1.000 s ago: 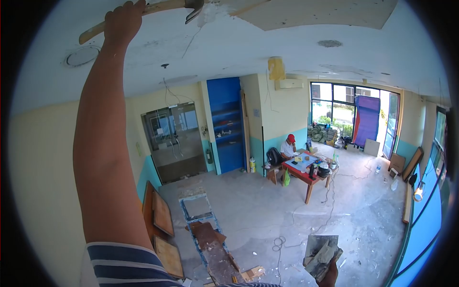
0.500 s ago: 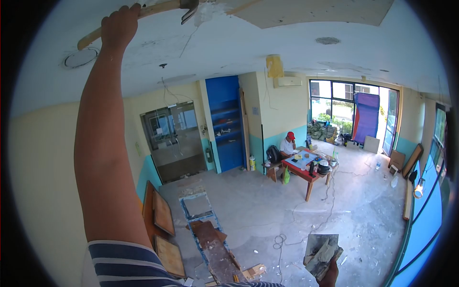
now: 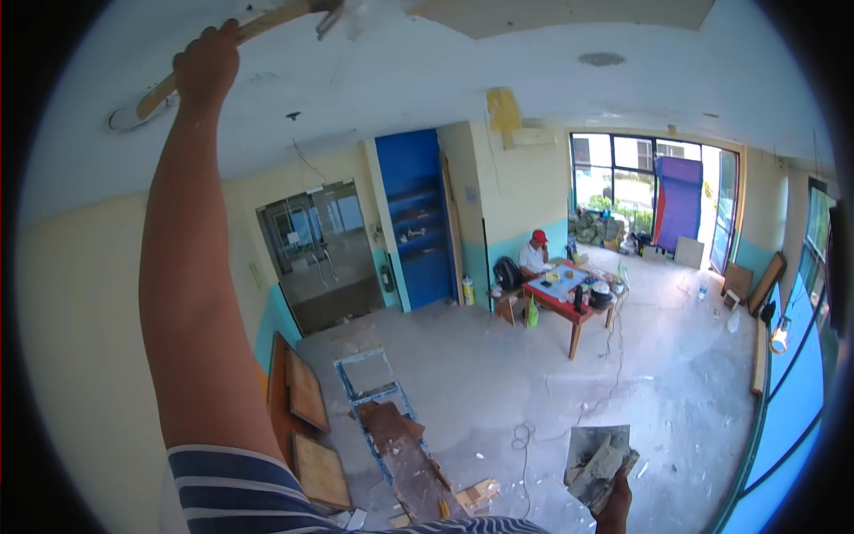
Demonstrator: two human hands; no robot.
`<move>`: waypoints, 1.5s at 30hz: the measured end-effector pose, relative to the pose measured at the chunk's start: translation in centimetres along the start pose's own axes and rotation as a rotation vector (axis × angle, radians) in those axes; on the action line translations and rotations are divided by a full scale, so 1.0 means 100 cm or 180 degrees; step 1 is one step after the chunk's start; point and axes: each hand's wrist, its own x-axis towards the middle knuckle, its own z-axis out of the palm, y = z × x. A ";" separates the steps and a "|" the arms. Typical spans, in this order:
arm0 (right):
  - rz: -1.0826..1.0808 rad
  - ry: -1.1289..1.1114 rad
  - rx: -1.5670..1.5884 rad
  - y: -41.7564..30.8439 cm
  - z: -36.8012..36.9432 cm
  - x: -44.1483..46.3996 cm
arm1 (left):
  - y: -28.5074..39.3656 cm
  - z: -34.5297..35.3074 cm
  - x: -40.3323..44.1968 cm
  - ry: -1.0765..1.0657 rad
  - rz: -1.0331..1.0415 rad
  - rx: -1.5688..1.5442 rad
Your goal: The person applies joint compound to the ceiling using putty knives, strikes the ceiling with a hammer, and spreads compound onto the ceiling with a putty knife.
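Left hand [image 3: 206, 69] fingers curled round wooden-handled hammer [image 3: 267, 20]; right hand [image 3: 614, 504] holds square plate [image 3: 582, 441], fingers partly hidden, rough grey lump [image 3: 601, 466] on it

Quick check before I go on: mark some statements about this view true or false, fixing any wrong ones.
1. The left hand grips a wooden-handled hammer. True.
2. The right hand is empty. False; it holds a flat grey board bearing a pale lump.
3. The seated person at the red wooden table wears a red cap. True.
4. The tall purple panel lies flat. False; it stands on end.
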 end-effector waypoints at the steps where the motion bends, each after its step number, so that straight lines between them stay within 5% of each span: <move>1: 0.0033 -0.0033 -0.0008 -0.002 0.000 -0.001 | 0.001 0.006 -0.005 -0.0082 -0.0045 0.0009; 12: 0.0100 0.0103 -0.0185 -0.007 -0.002 -0.003 | -0.005 0.021 -0.013 0.0651 0.0957 0.0098; 20: 0.0475 0.0783 -0.0214 -0.007 -0.023 0.003 | -0.014 -0.009 0.008 0.0622 0.0609 -0.0013; 29: 0.0523 -0.0061 0.0122 -0.002 -0.051 0.011 | -0.024 -0.022 0.026 0.0577 0.1072 0.0247; 32: 0.0492 0.0381 0.0194 -0.007 -0.009 0.002 | -0.010 -0.037 0.028 0.0147 0.0482 0.0358; 35: 0.0529 -0.0229 0.0412 -0.001 -0.041 0.009 | -0.005 -0.030 0.023 0.0134 0.0329 0.0145; 38: 0.0508 0.0662 0.0032 0.000 -0.040 0.008 | -0.006 -0.024 0.019 0.0188 0.0269 0.0181; 45: 0.0471 0.0710 -0.0027 -0.001 -0.038 0.005 | 0.001 -0.016 -0.003 0.0248 0.0270 0.0090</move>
